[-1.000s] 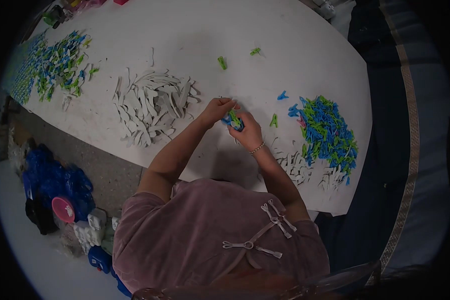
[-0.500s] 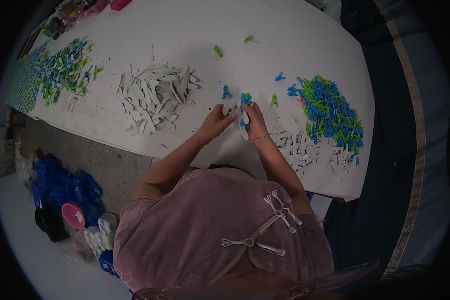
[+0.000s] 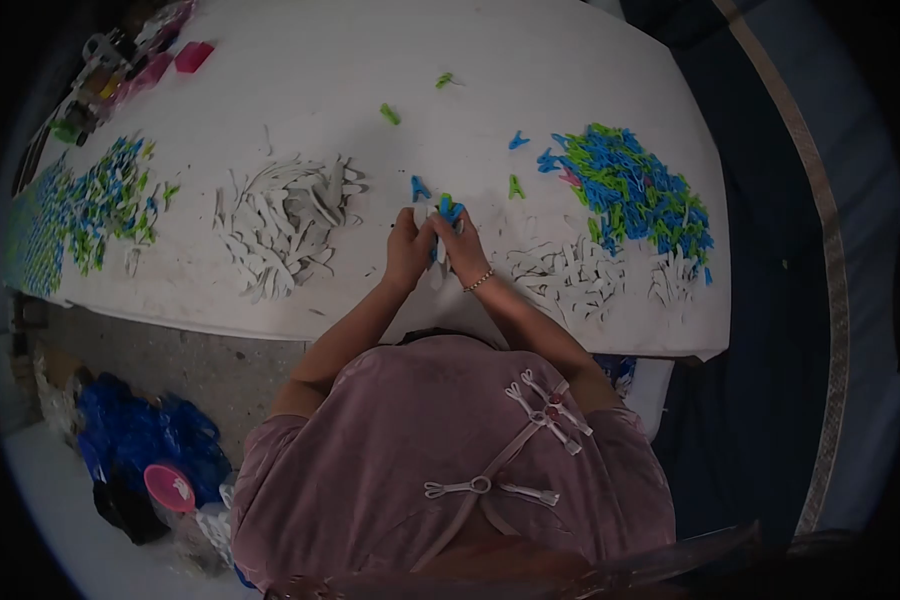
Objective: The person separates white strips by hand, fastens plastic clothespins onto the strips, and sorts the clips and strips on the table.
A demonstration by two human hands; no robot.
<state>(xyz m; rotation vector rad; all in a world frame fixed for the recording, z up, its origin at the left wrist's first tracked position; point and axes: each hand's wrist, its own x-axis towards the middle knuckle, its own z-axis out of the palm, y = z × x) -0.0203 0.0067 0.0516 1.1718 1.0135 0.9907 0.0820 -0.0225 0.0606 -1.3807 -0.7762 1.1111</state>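
Note:
My left hand (image 3: 406,250) and my right hand (image 3: 458,248) meet above the near middle of the table. The right is closed around blue and green plastic clothespins (image 3: 450,209), whose ends stick out past the fingers. The left has its fingers pinched on a small white strip (image 3: 420,213), close against the right hand; the contact between them is partly hidden. Just beyond my fingertips lies a blue clothespin (image 3: 419,187). A green clothespin (image 3: 516,187) rests to the right of my hands.
White strips (image 3: 280,225) are heaped on the left, with more white strips (image 3: 565,275) at the right front. A pile of blue and green clothespins (image 3: 635,190) sits at right; small pieces (image 3: 110,200) spread far left. Blue bags (image 3: 150,435) and a pink bowl (image 3: 170,487) are lower left.
My hands have come together, the left one closing against the right. The whole view has shifted, so the table's things appear further left.

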